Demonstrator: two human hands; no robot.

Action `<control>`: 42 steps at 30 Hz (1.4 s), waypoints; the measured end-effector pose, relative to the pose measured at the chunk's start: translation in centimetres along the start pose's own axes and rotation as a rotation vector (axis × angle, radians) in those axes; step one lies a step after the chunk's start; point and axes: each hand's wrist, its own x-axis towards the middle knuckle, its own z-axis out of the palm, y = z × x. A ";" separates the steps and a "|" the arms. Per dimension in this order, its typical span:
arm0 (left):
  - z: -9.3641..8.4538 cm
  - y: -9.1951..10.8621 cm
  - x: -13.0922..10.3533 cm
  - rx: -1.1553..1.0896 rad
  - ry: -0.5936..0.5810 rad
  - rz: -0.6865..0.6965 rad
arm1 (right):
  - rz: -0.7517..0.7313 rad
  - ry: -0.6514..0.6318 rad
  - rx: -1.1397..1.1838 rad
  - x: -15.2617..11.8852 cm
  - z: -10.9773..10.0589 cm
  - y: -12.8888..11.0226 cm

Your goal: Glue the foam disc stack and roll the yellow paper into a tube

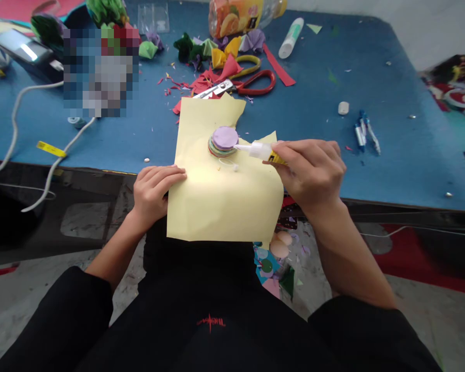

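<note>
A stack of round paper discs (225, 139), purple on top with green and red edges below, sits on a sheet of yellow paper (220, 206) that overhangs the table's front edge. My right hand (312, 168) is closed around a small glue bottle (260, 151) with a white nozzle and yellow label. The nozzle tip points left and meets the right edge of the purple disc. My left hand (157, 188) lies with its fingers extended over the paper's left edge; its thumb is hidden. A small white cap with a loop (235, 168) lies just below the stack.
Scissors (256, 82) and red paper scraps lie behind the sheet. Farther back are folded paper flowers (225, 51), a glue stick (291, 38) and an orange-labelled bottle (236, 18). White cables (17, 111) run along the left. Blue pens (366, 133) and an eraser (343, 108) lie right.
</note>
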 end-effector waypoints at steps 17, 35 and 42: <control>0.0 0.1 0.0 -0.005 -0.003 -0.020 | -0.084 0.106 -0.054 0.3 0.5 0.1; 0.1 0.1 0.0 0.011 -0.003 -0.032 | 0.092 -0.243 0.070 -0.7 0.3 0.1; 0.1 0.1 0.0 -0.008 0.013 -0.023 | 0.058 -0.206 0.079 -0.3 0.5 -0.1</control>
